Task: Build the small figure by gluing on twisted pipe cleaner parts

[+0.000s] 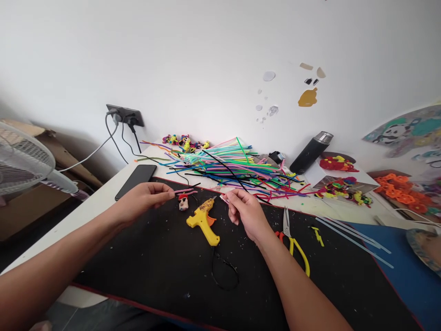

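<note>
Left hand (149,198): pinched pink strips (184,191) | strips appeared thin, near-parallel | right hand (245,210): gripped small shiny piece (223,198) | piece was partly hidden

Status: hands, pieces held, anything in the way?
Left hand pinching thin pink fuzzy stems. Right hand gripping small pale shiny piece, identity unclear. Yellow pistol-shaped glue gun on black mat between hands, possible obstruction; small red-topped figure near stems.

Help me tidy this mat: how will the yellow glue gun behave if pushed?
The yellow glue gun would likely slide or swivel rather than roll, lying on its side. Its looped black cord looks bendy and may trail.
</note>
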`<state>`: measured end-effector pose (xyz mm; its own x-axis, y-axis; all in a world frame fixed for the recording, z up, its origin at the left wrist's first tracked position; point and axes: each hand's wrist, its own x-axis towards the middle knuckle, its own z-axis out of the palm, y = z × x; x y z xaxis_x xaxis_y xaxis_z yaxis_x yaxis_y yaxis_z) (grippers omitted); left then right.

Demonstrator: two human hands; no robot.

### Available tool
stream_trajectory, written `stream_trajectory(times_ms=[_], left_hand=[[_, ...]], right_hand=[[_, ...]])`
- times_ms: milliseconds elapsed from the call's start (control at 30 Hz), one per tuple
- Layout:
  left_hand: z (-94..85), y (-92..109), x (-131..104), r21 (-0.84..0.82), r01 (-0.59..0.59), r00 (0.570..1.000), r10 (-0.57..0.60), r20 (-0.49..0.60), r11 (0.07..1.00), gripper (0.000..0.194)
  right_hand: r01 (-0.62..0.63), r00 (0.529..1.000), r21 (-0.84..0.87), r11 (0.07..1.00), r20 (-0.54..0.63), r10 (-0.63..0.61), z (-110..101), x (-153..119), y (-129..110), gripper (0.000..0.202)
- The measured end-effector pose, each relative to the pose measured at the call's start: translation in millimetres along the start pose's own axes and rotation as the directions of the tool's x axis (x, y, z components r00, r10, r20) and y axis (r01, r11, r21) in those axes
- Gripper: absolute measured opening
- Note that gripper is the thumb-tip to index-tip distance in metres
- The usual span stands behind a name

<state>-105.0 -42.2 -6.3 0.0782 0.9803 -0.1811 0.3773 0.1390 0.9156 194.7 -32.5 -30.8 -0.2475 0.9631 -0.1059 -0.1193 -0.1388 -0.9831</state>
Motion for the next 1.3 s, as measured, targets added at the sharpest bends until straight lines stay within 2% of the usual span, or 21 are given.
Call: stream_trajectory(times_ms=[167, 267, 433, 633, 800, 1100, 1300], left_hand=[[1.3, 11, 12, 0.139, -0.049, 0.998, 0.043, 0.044, 0.989, 0.042], [-0.4, 4, 10, 0.179, -0.026, 1.000, 0.023, 0.019, 0.984, 0.044], [3.0, -17, -4, 0.060, 0.096, 0.995, -0.094, -0.037, 0.994, 0.049], [5.7, -27, -7, 0.022, 0.114, 0.993, -0.114, 0.010, 0.993, 0.047], [7.9, -24, -7, 0.037, 0.096, 0.995, -0.097, 0.018, 0.995, 0.040], [17.9, -19, -4, -0.006, 0.092, 0.995, -0.092, -0.026, 0.996, 0.040], [24.4, -17, -2, -0.013, 0.069, 0.998, -0.069, 0.008, 0.997, 0.040]], right_hand=[[0.004, 0.998, 0.016, 1.000, -0.064, -0.003, -2, 0, -3, 0.041], [0.003, 0.997, 0.018, 1.000, -0.082, -0.001, -3, 1, -4, 0.040], [-0.021, 0.999, -0.025, 0.999, -0.027, 0.021, 1, -1, -3, 0.040], [-0.035, 0.998, -0.044, 0.998, -0.044, 0.033, 0, 0, 0, 0.041], [-0.070, 0.998, -0.081, 0.994, -0.010, 0.070, 1, 2, 6, 0.043], [-0.086, 0.996, -0.149, 0.985, 0.021, 0.091, 4, 1, 10, 0.043], [-0.095, 0.994, -0.182, 0.979, 0.041, 0.104, 5, 1, 11, 0.043]])
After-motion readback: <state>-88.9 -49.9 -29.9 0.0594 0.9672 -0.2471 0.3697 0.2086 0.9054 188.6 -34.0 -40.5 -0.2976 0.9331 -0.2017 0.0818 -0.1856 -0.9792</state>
